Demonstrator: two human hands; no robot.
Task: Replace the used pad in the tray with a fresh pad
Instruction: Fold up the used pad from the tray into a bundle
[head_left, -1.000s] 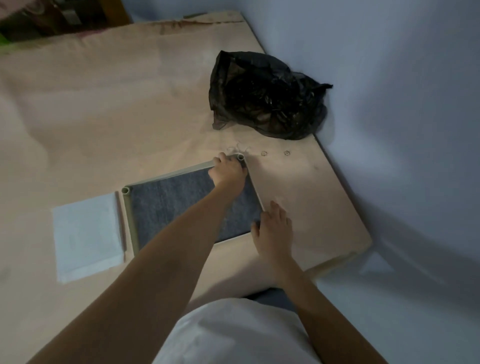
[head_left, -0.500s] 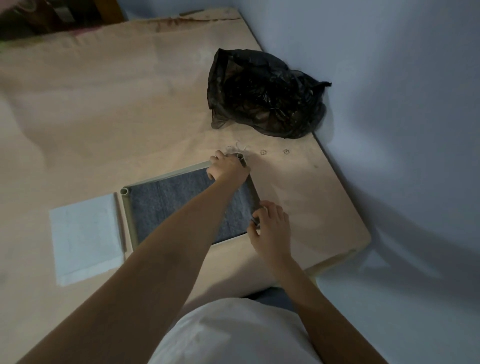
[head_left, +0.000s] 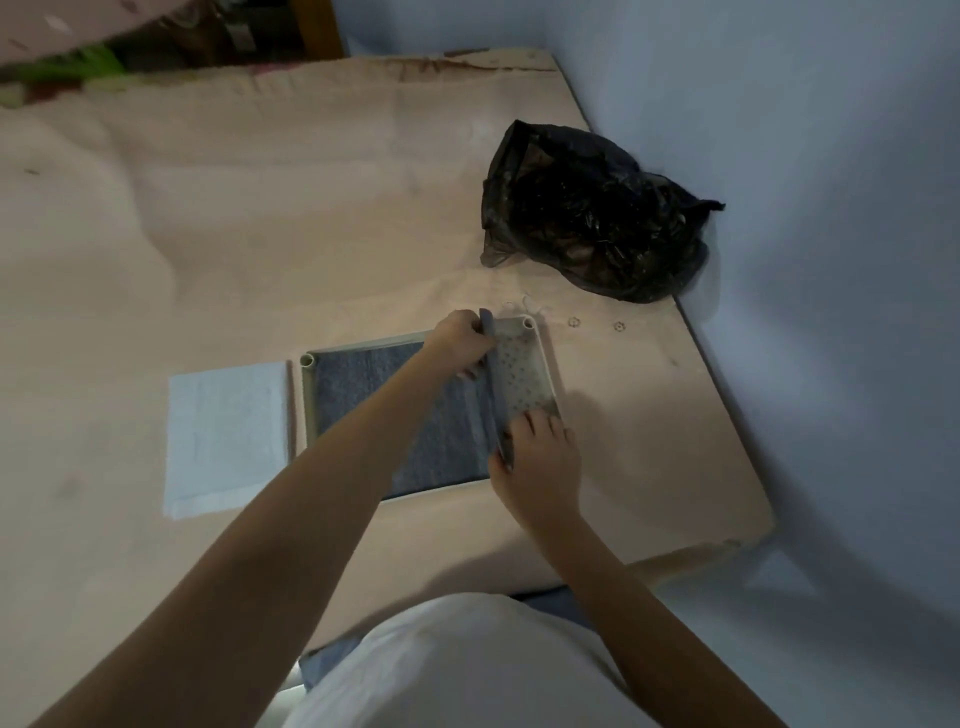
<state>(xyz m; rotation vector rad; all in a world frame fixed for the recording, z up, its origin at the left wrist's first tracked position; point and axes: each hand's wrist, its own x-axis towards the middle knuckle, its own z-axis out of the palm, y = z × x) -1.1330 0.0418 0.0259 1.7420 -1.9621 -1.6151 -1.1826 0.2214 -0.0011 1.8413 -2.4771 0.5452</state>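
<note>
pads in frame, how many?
2. The grey used pad lies in the tray, its right edge peeled up by the left hand and right hand. The white fresh pad lies left of the tray. None seem hidden.

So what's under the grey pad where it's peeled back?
Under the lifted edge of the grey pad, held by the left hand and right hand, the tray shows a pale perforated floor. The rest of the floor is covered by the pad.

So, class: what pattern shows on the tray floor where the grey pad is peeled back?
Rows of small dots on the pale tray floor, seen in the head view.
</note>
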